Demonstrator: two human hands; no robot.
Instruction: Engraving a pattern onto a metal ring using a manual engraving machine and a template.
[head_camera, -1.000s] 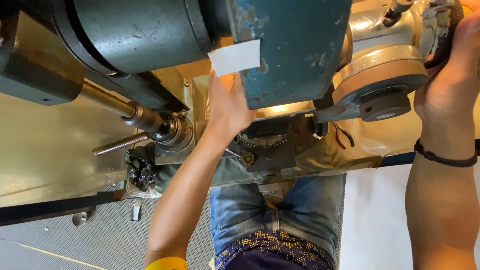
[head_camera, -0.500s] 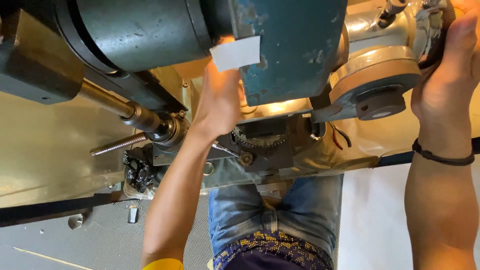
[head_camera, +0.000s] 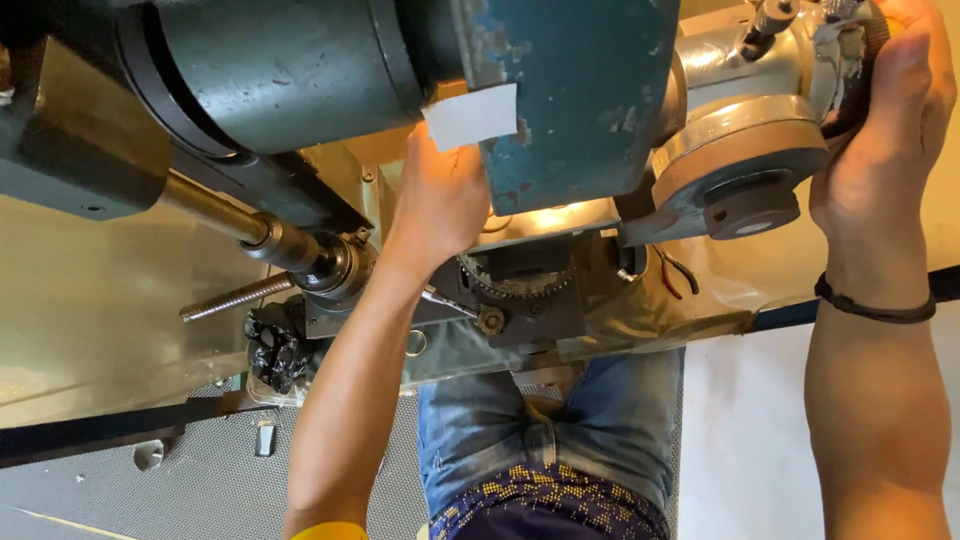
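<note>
Upper right of frame, right hand (head_camera: 880, 130) wrapped shut around the machine's knurled end knob (head_camera: 868, 45), gripping to turn or steady it; left hand (head_camera: 440, 195) reaches under the blue housing (head_camera: 570, 90) (fingers hidden, grip unclear), beside the toothed dial (head_camera: 510, 290)

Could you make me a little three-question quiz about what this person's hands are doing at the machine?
1. True or false: the left hand reaches in under the blue-green housing.
2. What is the right hand wrapped around?
A. the knurled wheel at the machine's end
B. the threaded rod
C. the toothed dial
3. What is worn on the right wrist?

Key: 1 true; 2 A; 3 a thin dark band.
</note>
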